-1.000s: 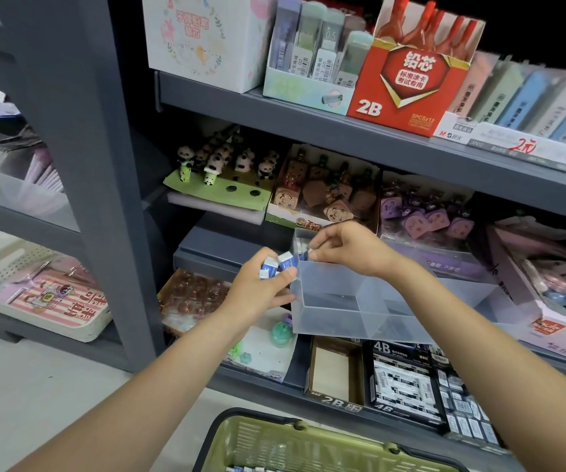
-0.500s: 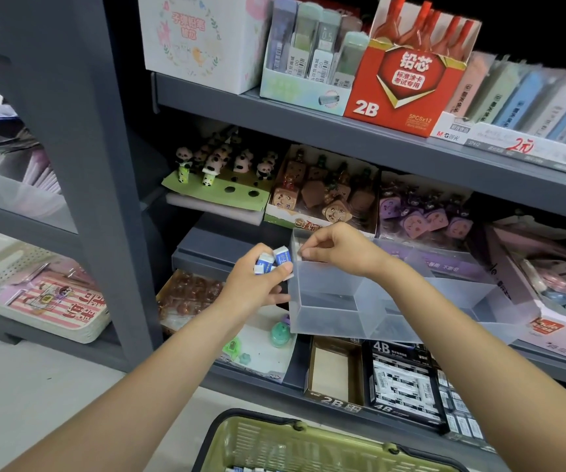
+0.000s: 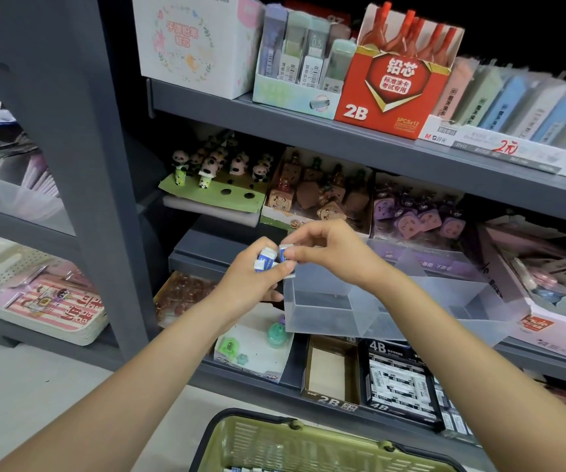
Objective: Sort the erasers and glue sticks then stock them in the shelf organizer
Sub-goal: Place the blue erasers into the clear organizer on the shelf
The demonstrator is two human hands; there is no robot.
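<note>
My left hand point(image 3: 249, 284) grips a small bunch of white-and-blue erasers point(image 3: 265, 260) just left of the clear plastic organizer point(image 3: 329, 318) on the middle shelf. My right hand point(image 3: 329, 253) pinches one eraser point(image 3: 284, 252) of the bunch between thumb and fingertips, above the organizer's left rear corner. The organizer's left compartment looks empty; my right forearm crosses over its divider. No glue sticks are visible.
A green shopping basket point(image 3: 240, 434) sits below at the frame's bottom edge, with small items barely visible inside. Boxes of 2B point(image 3: 332, 373) and 4B erasers point(image 3: 397, 379) stand on the lower shelf. Panda point(image 3: 206, 168) and purple novelty items point(image 3: 417, 219) line the shelf behind. A grey upright point(image 3: 81, 131) stands left.
My right hand has come back from the organizer's left rear corner to the bunch in my left hand and now pinches one eraser. The view has shifted slightly.
</note>
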